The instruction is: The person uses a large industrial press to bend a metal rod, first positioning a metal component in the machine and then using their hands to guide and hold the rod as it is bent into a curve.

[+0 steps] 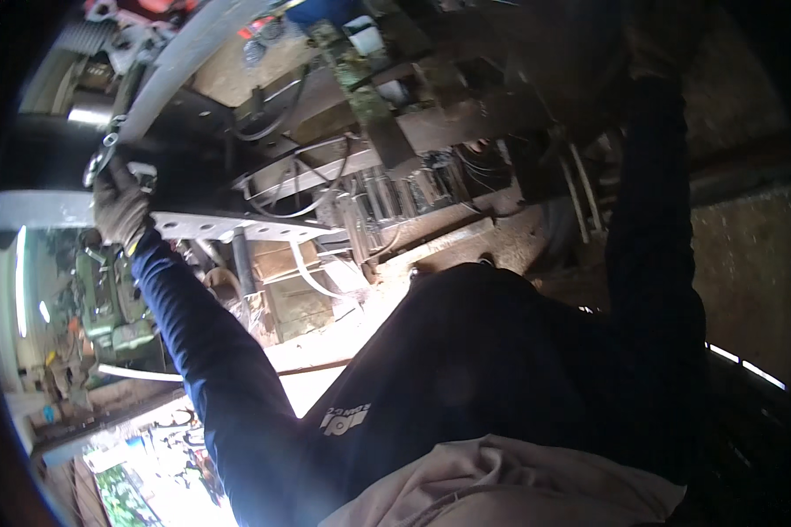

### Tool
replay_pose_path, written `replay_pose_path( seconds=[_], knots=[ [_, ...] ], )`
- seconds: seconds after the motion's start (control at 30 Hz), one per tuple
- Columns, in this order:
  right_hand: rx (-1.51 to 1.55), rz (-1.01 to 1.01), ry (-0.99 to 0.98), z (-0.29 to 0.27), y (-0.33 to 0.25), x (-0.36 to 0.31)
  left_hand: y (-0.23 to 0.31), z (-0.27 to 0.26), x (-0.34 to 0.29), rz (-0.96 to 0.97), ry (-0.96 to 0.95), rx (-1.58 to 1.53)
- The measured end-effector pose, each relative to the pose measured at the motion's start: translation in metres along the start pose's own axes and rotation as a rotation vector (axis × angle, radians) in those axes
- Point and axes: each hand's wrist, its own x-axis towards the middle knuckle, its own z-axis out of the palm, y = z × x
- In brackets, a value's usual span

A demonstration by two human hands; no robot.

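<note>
My left hand [121, 209], in a greyish work glove, reaches out to the far left. Its fingers are closed around a shiny metal piece [102, 162] at the lower end of a dark rod [132, 88]. Beside that hand runs a grey metal beam with a row of holes [228, 227]. My right arm stretches up to the far right, where my gloved right hand [661, 46] is deep in shadow. Its fingers cannot be made out, nor whether it touches the large dark shape [580, 61] beside it.
Past the beam, a rack holds several upright metal pieces [382, 198]. Wire hoops [303, 189] hang near it. A green machine [119, 307] stands at the left. Wooden blocks [299, 303] lie below the beam, and a brown panel [751, 263] is at the right.
</note>
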Motion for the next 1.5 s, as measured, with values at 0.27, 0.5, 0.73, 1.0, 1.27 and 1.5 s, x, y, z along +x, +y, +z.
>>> replay_pose_path(
  seconds=[0.27, 0.5, 0.73, 1.0, 1.27, 1.5],
  knots=[
    [0.087, -0.187, -0.161, 0.018, 0.046, -0.006, 0.016, -0.01, 0.002, -0.063, -0.049, 0.002],
    [0.002, 0.069, -0.08, 0.001, 0.01, -0.007, 0.014, -0.002, 0.002, -0.051, -0.043, 0.048],
    [-0.293, -0.182, -0.155, 0.05, 0.082, -0.036, 0.01, 0.0, 0.004, -0.061, -0.018, 0.124],
    [-0.191, 0.0, -0.061, 0.025, 0.034, -0.027, 0.018, -0.015, -0.002, -0.032, 0.005, 0.022],
    [0.102, 0.054, 0.039, 0.011, 0.016, -0.015, 0.019, -0.001, 0.001, -0.121, -0.083, -0.129],
    [0.089, 0.052, -0.095, 0.022, 0.06, -0.017, 0.013, -0.002, 0.003, -0.107, -0.076, -0.042]
  ],
)
